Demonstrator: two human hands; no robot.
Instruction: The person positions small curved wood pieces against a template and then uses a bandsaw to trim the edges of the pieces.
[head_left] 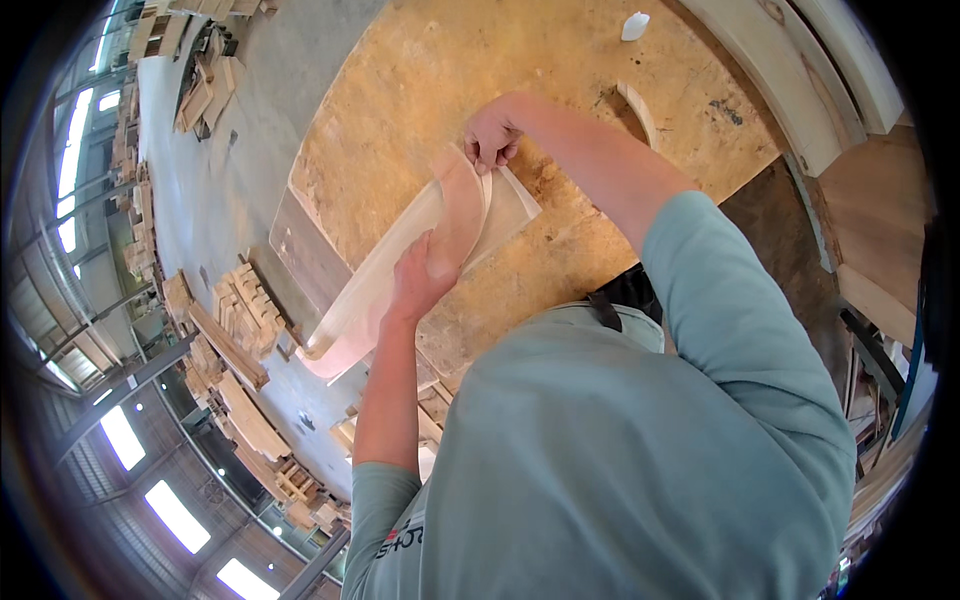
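Note:
A thin, curved, pale wooden piece (463,212) lies across a long, light board (372,262) on the worktable. My left hand (420,282) is on the lower part of the curved piece, gripping it against the board, its fingers partly hidden. At the curve's far end my right hand (492,135) is closed in a pinch, fingertips touching the piece's edge. Whatever sits between those fingertips is too small to make out. A pale, flat corner (518,205) of material shows to the right of the curve.
The stained yellowish worktable (400,90) bears a white bottle (634,26) and a small curved wooden strip (637,112) beyond my right forearm. Large wooden boards (785,75) stand at the right. Stacked wooden parts (245,310) lie on the floor at the left.

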